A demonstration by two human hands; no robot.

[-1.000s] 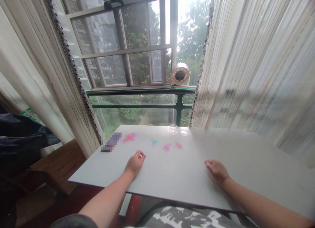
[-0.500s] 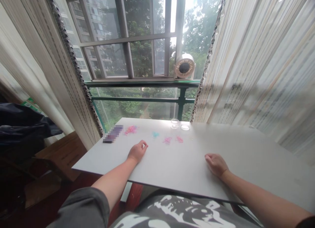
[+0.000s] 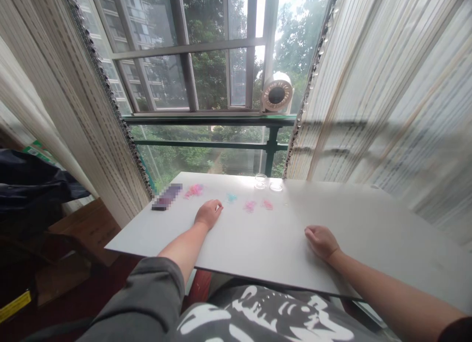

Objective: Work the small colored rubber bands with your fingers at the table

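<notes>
My left hand (image 3: 208, 213) rests on the white table (image 3: 368, 233) with its fingers curled into a loose fist, just short of a small teal heap (image 3: 231, 198). A pink heap (image 3: 194, 190) lies to its far left, and two smaller pink heaps (image 3: 250, 205) (image 3: 268, 204) lie to its right. My right hand (image 3: 321, 241) lies on the table nearer to me, knuckles up, fingers curled under, apart from the heaps. Nothing shows in either hand.
Two small clear glass dishes (image 3: 261, 181) (image 3: 276, 185) stand at the table's far edge. A blurred dark flat object (image 3: 166, 197) lies at the far left corner. A round white device (image 3: 277, 92) sits on the window sill. Curtains hang on both sides.
My left hand has slid forward towards the teal heap. The view has tilted down a little. My right hand has stayed where it was.
</notes>
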